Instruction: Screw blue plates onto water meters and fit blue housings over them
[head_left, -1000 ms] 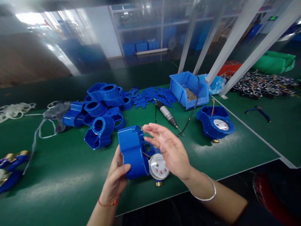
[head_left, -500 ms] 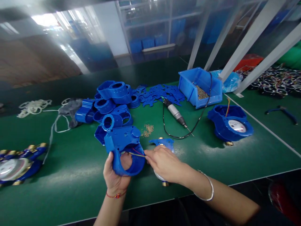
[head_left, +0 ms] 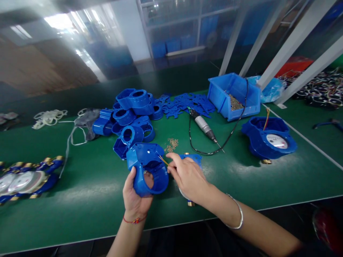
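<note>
My left hand (head_left: 135, 198) is wrapped round a blue plastic meter housing (head_left: 150, 175), its round opening tilted towards me. Red and yellow wires (head_left: 163, 160) come out at the housing's upper plate. My right hand (head_left: 187, 175) pinches their free ends between thumb and forefinger, at the housing's right edge. Below that hand lies a water meter with a blue bracket (head_left: 197, 159) and a brass fitting (head_left: 190, 203); the hand hides most of it. Small brass screws (head_left: 172, 144) lie in a loose pile just behind the housing.
An electric screwdriver (head_left: 203, 126) with a black cable lies behind my right hand. Blue housings (head_left: 134, 103) are heaped at back left, flat blue brackets (head_left: 184, 103) beside them. A blue bin (head_left: 221, 101) holds screws. An assembled meter (head_left: 268, 139) stands right; several water meters (head_left: 24, 180) lie left.
The wires ran through the round opening before; now they emerge at the upper plate. My right hand has risen slightly with them. The housing has tipped a little, and the view has shifted left.
</note>
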`<state>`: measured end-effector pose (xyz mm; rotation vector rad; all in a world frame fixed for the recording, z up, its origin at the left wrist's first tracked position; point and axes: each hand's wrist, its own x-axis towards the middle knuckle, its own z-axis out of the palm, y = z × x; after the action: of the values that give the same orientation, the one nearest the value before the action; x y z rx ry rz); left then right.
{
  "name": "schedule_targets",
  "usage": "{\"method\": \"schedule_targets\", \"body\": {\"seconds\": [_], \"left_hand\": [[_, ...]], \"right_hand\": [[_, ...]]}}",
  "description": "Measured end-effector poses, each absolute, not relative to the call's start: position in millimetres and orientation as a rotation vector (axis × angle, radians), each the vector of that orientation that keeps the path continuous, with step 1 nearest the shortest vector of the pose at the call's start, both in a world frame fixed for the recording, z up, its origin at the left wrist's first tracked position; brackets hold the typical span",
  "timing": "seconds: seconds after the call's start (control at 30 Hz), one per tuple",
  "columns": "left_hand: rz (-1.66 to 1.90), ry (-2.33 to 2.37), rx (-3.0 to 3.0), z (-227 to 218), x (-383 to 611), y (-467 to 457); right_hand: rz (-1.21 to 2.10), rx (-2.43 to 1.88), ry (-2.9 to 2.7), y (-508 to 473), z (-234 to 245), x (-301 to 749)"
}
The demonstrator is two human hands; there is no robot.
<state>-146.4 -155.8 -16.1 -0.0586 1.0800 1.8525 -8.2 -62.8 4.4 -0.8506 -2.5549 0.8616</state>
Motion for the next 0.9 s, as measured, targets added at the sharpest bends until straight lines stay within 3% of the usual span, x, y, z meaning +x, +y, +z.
{"method": "schedule_targets", "body": {"seconds": [0.2,0.63,0.9], "left_hand": [[1.813,1.148,-0.220,-12,-146,-160],[1.835,1.217,-0.267,-5,-138,-160],[1.852,1.209,-0.282,1,-134,-157]], "right_hand": [[0.895,-0.761,-2.515,-65,5,-15],[0.577,-0.850,-2.635,-69,7,-26],[0.621,-0.967,-2.623,-69,10,-29]]}}
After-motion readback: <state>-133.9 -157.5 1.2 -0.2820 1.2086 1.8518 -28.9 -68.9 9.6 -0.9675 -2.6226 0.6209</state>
